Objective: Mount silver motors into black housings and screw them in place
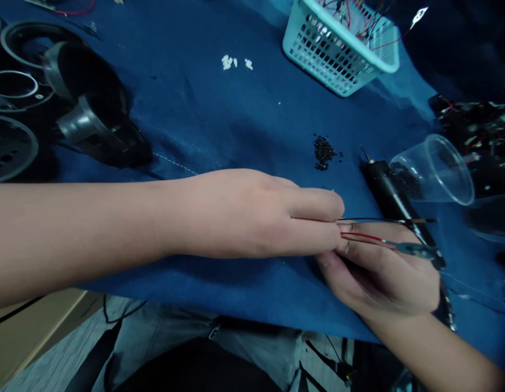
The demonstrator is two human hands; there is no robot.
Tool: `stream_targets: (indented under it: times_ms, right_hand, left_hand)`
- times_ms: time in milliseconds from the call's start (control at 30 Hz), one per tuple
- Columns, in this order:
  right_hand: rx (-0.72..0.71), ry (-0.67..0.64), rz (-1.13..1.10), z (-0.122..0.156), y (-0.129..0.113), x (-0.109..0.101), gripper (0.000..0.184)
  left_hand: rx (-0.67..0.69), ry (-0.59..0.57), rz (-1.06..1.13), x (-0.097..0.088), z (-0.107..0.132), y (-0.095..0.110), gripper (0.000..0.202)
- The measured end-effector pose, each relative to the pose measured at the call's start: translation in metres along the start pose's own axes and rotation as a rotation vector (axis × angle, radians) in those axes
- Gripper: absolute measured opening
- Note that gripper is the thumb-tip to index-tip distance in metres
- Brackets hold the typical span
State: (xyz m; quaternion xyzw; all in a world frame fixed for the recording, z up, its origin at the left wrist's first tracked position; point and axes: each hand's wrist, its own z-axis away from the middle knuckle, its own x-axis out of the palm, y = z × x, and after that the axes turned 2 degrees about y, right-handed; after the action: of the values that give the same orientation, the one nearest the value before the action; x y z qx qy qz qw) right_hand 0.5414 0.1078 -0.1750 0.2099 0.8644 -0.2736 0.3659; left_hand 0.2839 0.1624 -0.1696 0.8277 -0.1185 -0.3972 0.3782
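My left hand (256,215) reaches across the blue cloth (219,125), its fingers pressed together on a black wire (387,220) and a red wire (360,236) that stick out to the right. My right hand (383,277) lies just below and to the right, palm up, fingers curled under the same wires near their ends. A black pen-like tool (389,198) lies on the cloth right behind the wires.
A small heap of tiny black parts (323,152) sits behind the hands. A clear plastic cup (434,171) lies on its side at right. A light blue basket (340,46) holds wired parts. Black round housings (89,114) crowd the left. White bits (233,62) lie far back.
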Motion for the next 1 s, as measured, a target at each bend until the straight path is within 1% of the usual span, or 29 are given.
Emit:
stream_targets:
  times_ms: [33,100,233,400,567,633,700,800,833,900,1000]
  right_hand:
    - [-0.029,0.027,0.011,0.0,-0.001,0.001,0.032]
    - [-0.055,0.034,0.024,-0.001,-0.002,0.003,0.033]
    - [-0.007,-0.007,0.001,-0.001,-0.003,0.003,0.03]
    - [-0.061,0.031,0.069,-0.002,-0.004,0.003,0.025]
    - [0.005,0.036,0.088,-0.005,-0.003,0.006,0.028]
    - [0.013,0.041,0.068,-0.006,-0.002,0.008,0.028]
    - [-0.008,0.049,0.043,-0.007,-0.001,0.01,0.029]
    - [-0.034,0.086,0.004,-0.009,-0.001,0.012,0.031]
    - [-0.027,0.105,-0.022,-0.01,-0.001,0.012,0.031]
    - [0.027,0.15,-0.08,-0.015,-0.002,0.011,0.028]
    - [0.199,0.258,-0.134,-0.031,-0.008,0.006,0.016]
  left_hand:
    - [-0.003,0.007,0.005,0.0,0.001,0.0,0.021]
    - [-0.003,0.018,0.016,0.001,0.002,-0.001,0.021]
    - [-0.016,0.028,0.027,0.002,0.002,-0.002,0.021]
    - [-0.036,0.027,0.008,0.004,0.004,0.001,0.024]
    - [-0.036,0.051,-0.034,0.005,0.007,-0.005,0.017]
    - [-0.014,0.023,-0.098,0.006,0.009,-0.009,0.017]
    - [0.036,0.0,-0.17,0.008,0.01,-0.012,0.019]
    - [0.077,0.026,-0.178,0.008,0.009,-0.014,0.021]
    - [0.055,0.048,-0.14,0.007,0.007,-0.012,0.019]
    - [-0.053,0.089,-0.012,0.005,-0.002,-0.005,0.016]
    - [-0.336,0.192,0.256,0.004,-0.024,0.012,0.02]
